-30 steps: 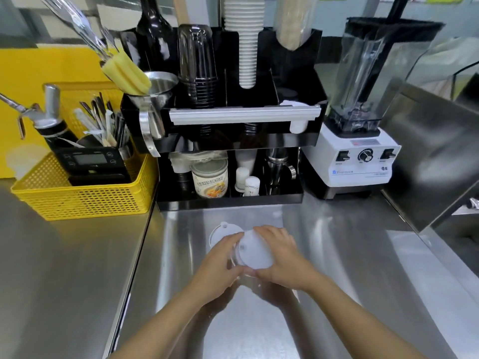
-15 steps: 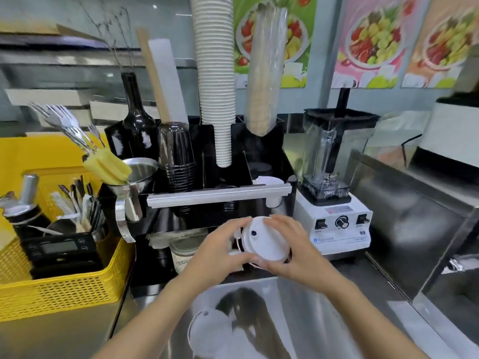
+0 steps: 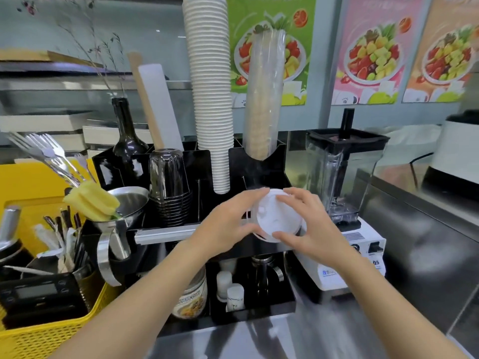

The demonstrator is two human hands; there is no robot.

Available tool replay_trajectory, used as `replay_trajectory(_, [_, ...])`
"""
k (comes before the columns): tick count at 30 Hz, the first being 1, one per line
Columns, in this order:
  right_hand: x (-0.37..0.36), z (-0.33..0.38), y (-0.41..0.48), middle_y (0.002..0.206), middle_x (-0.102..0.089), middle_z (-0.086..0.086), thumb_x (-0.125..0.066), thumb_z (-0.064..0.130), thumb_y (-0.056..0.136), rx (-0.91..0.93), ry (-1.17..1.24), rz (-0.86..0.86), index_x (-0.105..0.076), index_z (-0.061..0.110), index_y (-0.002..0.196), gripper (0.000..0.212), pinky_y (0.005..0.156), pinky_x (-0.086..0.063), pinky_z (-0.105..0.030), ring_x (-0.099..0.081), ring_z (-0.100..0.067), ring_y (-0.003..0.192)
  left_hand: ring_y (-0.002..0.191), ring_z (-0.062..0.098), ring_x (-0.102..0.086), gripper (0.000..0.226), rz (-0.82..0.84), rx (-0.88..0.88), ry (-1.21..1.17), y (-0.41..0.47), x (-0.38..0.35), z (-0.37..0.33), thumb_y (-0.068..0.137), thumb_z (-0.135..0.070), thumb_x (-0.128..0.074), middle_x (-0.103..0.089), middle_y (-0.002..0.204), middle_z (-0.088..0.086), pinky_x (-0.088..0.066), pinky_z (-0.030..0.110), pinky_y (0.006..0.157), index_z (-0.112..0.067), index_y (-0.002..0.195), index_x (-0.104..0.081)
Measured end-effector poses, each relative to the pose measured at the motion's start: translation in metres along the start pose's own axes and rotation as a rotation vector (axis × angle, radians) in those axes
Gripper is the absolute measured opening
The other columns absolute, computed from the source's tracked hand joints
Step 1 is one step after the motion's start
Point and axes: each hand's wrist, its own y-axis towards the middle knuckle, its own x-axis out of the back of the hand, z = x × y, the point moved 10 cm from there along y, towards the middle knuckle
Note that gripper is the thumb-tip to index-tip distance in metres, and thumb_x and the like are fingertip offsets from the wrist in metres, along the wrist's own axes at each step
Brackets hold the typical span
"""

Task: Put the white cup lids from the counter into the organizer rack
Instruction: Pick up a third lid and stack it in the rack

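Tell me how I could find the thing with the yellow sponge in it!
Start at the tall white paper cup stack rising from the black organizer rack, then go left past the upside-down clear cups. There hangs a shiny metal pitcher with a curved handle. It is the only thing with a yellow sponge poking from its mouth.

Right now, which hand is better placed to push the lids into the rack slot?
Probably the right hand: it sits on the blender side with fingers over the white lids' top and lower edge. The left hand only steadies their left rim before the black organizer rack.
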Motion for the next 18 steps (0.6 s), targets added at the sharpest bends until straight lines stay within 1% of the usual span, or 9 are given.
replay_trajectory(2, [0.001, -0.006, 0.009, 0.137, -0.033, 0.002, -0.071, 0.036, 0.068, 0.019, -0.041, 0.032, -0.043, 0.02, 0.133, 0.073, 0.104, -0.026, -0.039, -0.026, -0.018, 0.123, 0.111, -0.004, -0.045, 0.068, -0.004, -0.011, 0.014, 0.015, 0.003, 0.0, 0.076, -0.018, -0.072, -0.047, 0.118, -0.024, -0.037, 0.015, 0.101, -0.027, 0.135, -0.039])
replay_trajectory(4, [0.003, -0.015, 0.017, 0.14, -0.035, -0.005, -0.075, 0.031, 0.07, 0.011, -0.082, 0.028, -0.043, 0.018, 0.134, 0.073, 0.105, -0.028, -0.042, -0.028, -0.021, 0.125, 0.108, -0.001, -0.048, 0.069, 0.003, -0.019, 0.039, 0.028, 0.002, 0.002, 0.075, -0.019, -0.072, -0.047, 0.112, -0.026, -0.038, 0.019, 0.101, -0.026, 0.135, -0.039])
replay_trajectory(6, [0.008, -0.02, 0.026, 0.138, -0.04, -0.007, -0.07, 0.037, 0.069, 0.021, -0.173, -0.019, -0.046, 0.017, 0.132, 0.07, 0.102, -0.025, -0.039, -0.033, -0.024, 0.124, 0.105, -0.007, -0.046, 0.066, 0.01, -0.035, 0.063, 0.039, 0.002, 0.004, 0.076, -0.016, -0.071, -0.047, 0.116, -0.023, -0.034, 0.008, 0.097, -0.026, 0.134, -0.041])
replay_trajectory(8, [0.014, -0.024, 0.036, 0.133, -0.046, -0.007, -0.059, 0.052, 0.066, 0.009, -0.278, -0.07, -0.049, 0.017, 0.129, 0.073, 0.092, -0.017, -0.032, -0.038, -0.025, 0.122, 0.1, -0.016, -0.04, 0.062, 0.016, -0.051, 0.109, 0.048, 0.002, 0.004, 0.079, -0.018, -0.068, -0.046, 0.119, -0.021, -0.029, 0.0, 0.088, -0.029, 0.133, -0.041])
replay_trajectory(9, [0.016, -0.027, 0.041, 0.13, -0.049, -0.006, -0.052, 0.059, 0.063, -0.006, -0.305, -0.088, -0.049, 0.018, 0.128, 0.077, 0.089, -0.013, -0.028, -0.039, -0.023, 0.12, 0.104, -0.017, -0.037, 0.06, 0.019, -0.051, 0.134, 0.053, 0.002, 0.006, 0.081, -0.02, -0.066, -0.047, 0.122, -0.019, -0.027, 0.002, 0.09, -0.031, 0.133, -0.04])
replay_trajectory(11, [0.014, -0.031, 0.051, 0.123, -0.052, -0.002, -0.043, 0.066, 0.062, -0.028, -0.344, -0.096, -0.048, 0.02, 0.128, 0.081, 0.085, -0.011, -0.025, -0.04, -0.019, 0.117, 0.125, -0.004, -0.032, 0.055, 0.025, -0.046, 0.187, 0.061, 0.001, 0.011, 0.083, -0.021, -0.064, -0.048, 0.134, -0.011, -0.023, 0.013, 0.099, -0.029, 0.133, -0.042])
replay_trajectory(13, [0.006, -0.035, 0.06, 0.12, -0.054, -0.001, -0.049, 0.067, 0.067, -0.046, -0.382, -0.071, -0.047, 0.022, 0.128, 0.076, 0.084, -0.014, -0.026, -0.041, -0.018, 0.114, 0.136, 0.006, -0.027, 0.052, 0.046, -0.053, 0.247, 0.067, -0.003, 0.016, 0.084, -0.019, -0.063, -0.048, 0.139, -0.005, -0.019, 0.018, 0.104, -0.022, 0.132, -0.044])
replay_trajectory(15, [-0.004, -0.041, 0.067, 0.118, -0.054, -0.002, -0.058, 0.063, 0.073, -0.073, -0.396, -0.027, -0.045, 0.022, 0.129, 0.07, 0.087, -0.02, -0.03, -0.041, -0.02, 0.112, 0.139, 0.011, -0.024, 0.051, 0.067, -0.048, 0.324, 0.07, -0.008, 0.022, 0.085, -0.019, -0.061, -0.046, 0.141, -0.002, -0.019, 0.023, 0.109, -0.019, 0.133, -0.043])
replay_trajectory(18, [-0.011, -0.044, 0.075, 0.115, -0.055, -0.005, -0.058, 0.064, 0.075, -0.098, -0.47, 0.011, -0.046, 0.02, 0.126, 0.069, 0.087, -0.024, -0.033, -0.042, -0.022, 0.109, 0.141, 0.015, -0.019, 0.05, 0.069, -0.026, 0.515, 0.073, -0.013, 0.035, 0.088, -0.03, -0.056, -0.035, 0.149, -0.001, -0.015, 0.031, 0.113, -0.018, 0.134, -0.041])
